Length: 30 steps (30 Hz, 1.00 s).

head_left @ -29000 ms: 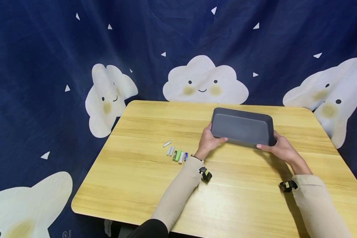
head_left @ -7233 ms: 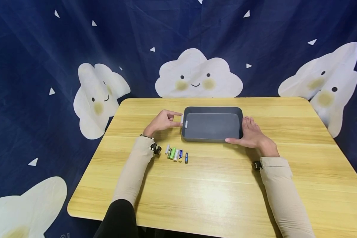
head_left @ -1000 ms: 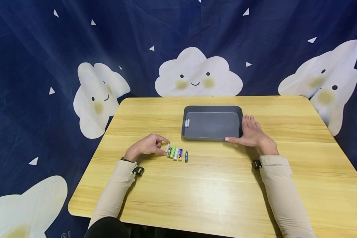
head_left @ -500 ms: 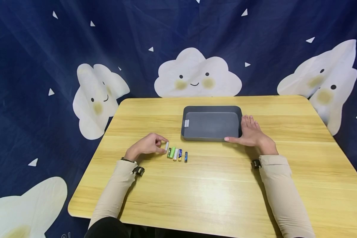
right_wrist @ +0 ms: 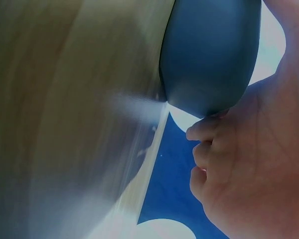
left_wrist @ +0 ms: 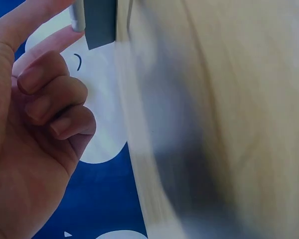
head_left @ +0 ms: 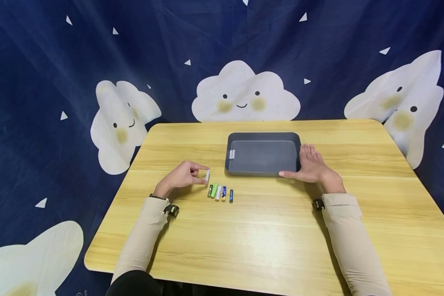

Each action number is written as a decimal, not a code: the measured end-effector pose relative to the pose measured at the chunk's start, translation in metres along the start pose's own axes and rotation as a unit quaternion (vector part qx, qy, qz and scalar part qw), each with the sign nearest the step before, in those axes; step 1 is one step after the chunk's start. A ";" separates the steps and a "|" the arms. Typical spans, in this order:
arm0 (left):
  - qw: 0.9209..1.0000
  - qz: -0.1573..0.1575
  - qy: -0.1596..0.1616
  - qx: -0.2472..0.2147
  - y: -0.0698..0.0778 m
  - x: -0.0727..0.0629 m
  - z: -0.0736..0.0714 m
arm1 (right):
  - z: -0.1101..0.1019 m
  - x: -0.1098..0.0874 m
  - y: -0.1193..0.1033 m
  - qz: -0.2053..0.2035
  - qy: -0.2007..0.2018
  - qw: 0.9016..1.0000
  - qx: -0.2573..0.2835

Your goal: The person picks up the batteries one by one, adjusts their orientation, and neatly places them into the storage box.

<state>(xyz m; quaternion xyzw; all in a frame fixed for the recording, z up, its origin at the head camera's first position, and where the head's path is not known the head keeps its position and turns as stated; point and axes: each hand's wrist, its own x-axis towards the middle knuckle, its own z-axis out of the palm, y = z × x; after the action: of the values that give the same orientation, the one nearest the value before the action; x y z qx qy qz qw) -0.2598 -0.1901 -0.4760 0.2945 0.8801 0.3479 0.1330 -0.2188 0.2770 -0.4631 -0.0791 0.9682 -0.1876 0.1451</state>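
Between thumb and index finger, my left hand [head_left: 181, 176] pinches a white battery [head_left: 207, 176] by its ends, just above the table. The same white battery [left_wrist: 77, 16] shows at the top of the left wrist view, the other fingers curled into the palm. My right hand [head_left: 313, 166] rests against the right end of a dark grey tray [head_left: 262, 169], thumb along its front rim and fingers straight. Two white batteries [head_left: 232, 154] lie side by side at the tray's left end. Below the left hand, a green battery [head_left: 214, 190] lies in a row with several others.
The row also has a dark battery [head_left: 210, 191], a white one [head_left: 218, 193] and a blue-and-gold one [head_left: 224, 193]. Slightly apart on the right lies a blue battery [head_left: 231, 196]. Behind the wooden table [head_left: 274, 238] hangs a dark blue curtain [head_left: 170, 49] with cloud prints.
Over the last second my left hand has picked the white battery from the row's left end and lifted it slightly away. Earlier, two white batteries went into the tray. The right hand stays put.
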 end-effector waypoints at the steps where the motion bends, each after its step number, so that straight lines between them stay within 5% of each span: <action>1: 1.000 0.002 0.004 -0.004 0.001 0.001 -0.001 | 0.000 0.000 0.000 0.001 -0.002 1.000 -0.002; 30: 0.994 0.032 0.074 -0.069 0.016 0.046 -0.004 | 0.000 0.001 -0.001 0.006 -0.011 1.000 -0.002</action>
<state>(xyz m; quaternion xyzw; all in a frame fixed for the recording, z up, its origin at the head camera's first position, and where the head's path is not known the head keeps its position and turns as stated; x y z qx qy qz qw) -0.2913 -0.1547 -0.4638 0.2859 0.8515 0.4330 0.0760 -0.2194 0.2760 -0.4626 -0.0755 0.9674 -0.1842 0.1565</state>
